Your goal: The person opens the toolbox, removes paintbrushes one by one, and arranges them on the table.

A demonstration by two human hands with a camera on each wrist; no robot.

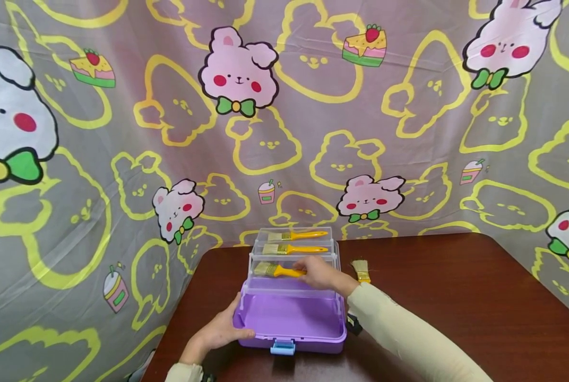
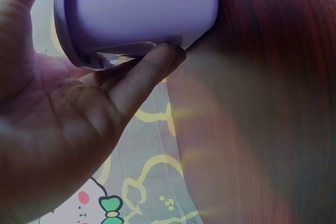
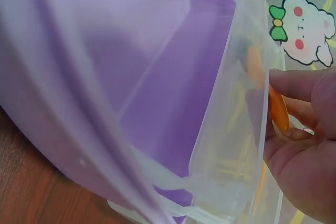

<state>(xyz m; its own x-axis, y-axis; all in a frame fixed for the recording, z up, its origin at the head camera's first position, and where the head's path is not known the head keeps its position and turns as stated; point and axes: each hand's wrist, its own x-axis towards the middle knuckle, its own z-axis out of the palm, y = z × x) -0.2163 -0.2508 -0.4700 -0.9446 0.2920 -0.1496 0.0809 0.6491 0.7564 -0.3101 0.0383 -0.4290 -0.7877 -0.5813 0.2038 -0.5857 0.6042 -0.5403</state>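
A purple storage box (image 1: 313, 346) stands open on the table, its clear tiered trays (image 1: 289, 291) raised at the back. My left hand (image 1: 223, 324) grips the box's left side, thumb at the front rim; in the left wrist view its fingers lie along the wall. Over the lowest clear tray, my right hand (image 1: 319, 272) holds the yellow handle of a paintbrush (image 1: 266, 269), bristles pointing left. The right wrist view shows the orange-yellow handle (image 3: 279, 109) between thumb and fingers behind the tray's clear wall. Two similar paintbrushes lie in the upper trays, the middle brush (image 1: 294, 249) and top brush (image 1: 303, 235).
Right of the box, another paintbrush (image 1: 361, 270) lies on the brown table (image 1: 437, 286), partly behind the right forearm. A light-blue latch (image 1: 283, 347) hangs at the box front. A patterned curtain (image 1: 313, 116) rises behind the table and along its left side.
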